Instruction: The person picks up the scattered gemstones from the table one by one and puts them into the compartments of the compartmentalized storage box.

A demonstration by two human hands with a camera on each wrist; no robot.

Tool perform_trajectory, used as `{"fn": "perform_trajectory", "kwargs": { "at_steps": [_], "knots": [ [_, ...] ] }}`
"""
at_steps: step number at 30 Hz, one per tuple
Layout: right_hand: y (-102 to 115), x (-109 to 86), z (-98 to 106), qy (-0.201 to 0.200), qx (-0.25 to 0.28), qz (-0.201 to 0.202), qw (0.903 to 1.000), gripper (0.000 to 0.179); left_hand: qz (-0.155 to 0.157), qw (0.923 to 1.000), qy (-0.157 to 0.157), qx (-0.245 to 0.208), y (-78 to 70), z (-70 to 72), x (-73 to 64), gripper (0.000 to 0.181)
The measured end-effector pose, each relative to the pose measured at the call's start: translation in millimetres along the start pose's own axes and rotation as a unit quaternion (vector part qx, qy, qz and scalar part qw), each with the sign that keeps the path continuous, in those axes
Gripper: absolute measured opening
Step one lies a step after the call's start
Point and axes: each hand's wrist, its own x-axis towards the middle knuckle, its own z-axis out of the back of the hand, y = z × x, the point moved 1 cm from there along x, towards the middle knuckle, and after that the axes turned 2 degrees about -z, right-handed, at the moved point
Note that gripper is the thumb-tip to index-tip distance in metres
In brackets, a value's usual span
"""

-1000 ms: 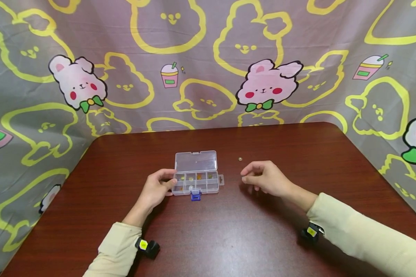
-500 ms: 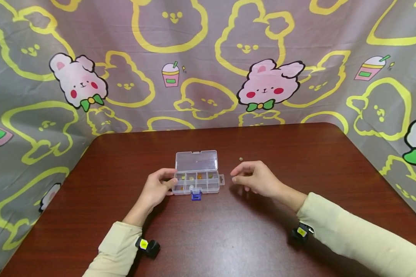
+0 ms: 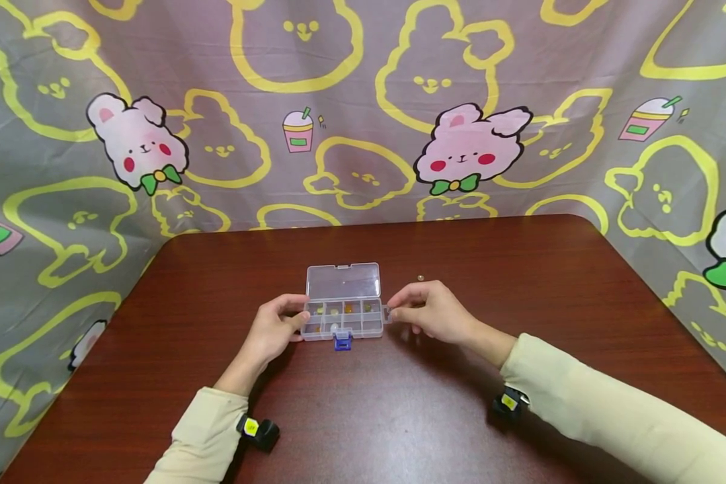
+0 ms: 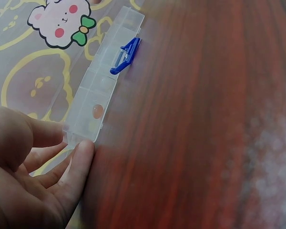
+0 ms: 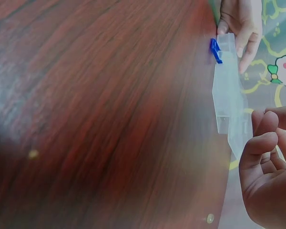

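Observation:
A clear plastic compartment box (image 3: 372, 327) lies on the table with its lid (image 3: 342, 281) swung back and its blue latch (image 3: 342, 343) hanging at the front. Several small beads, yellow, white, orange and olive, sit in separate compartments, such as an orange bead (image 3: 348, 308) in the back row. My left hand (image 3: 270, 331) holds the box's left end between thumb and fingers. Just off the right end, overlapping the hang tab in the head view, my right hand (image 3: 438, 314) pinches a tiny bead, mostly hidden by the fingertips (image 5: 267, 121).
A loose pale bead (image 3: 420, 277) lies on the brown table (image 3: 314, 417), behind the right hand. The right wrist view also has a small yellowish spot (image 5: 33, 154) on the wood. A patterned curtain (image 3: 363, 168) hangs around the table's back and sides.
My right hand has moved left with its pinched bead, from the bare table up to the box's right end. The left hand and the box stay in place.

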Motion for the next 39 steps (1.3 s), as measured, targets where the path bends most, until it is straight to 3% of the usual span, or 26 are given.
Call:
{"fn": "perform_trajectory", "kwargs": {
  "at_steps": [8, 15, 39],
  "knots": [
    [4, 6.0, -11, 0.007, 0.006, 0.010, 0.9999, 0.011, 0.002, 1.0000, -0.001, 0.003, -1.0, 0.7, -0.3, 0.031],
    [7, 10.7, -19, 0.020, 0.006, 0.044, 0.9988, 0.012, 0.002, 1.0000, -0.002, 0.000, -1.9, 0.4, -0.3, 0.030],
    [18, 24.0, -39, 0.029, -0.011, 0.051, 0.9982, 0.014, 0.002, 1.0000, 0.001, 0.008, 1.4, 0.5, 2.1, 0.031]
  ]
}}
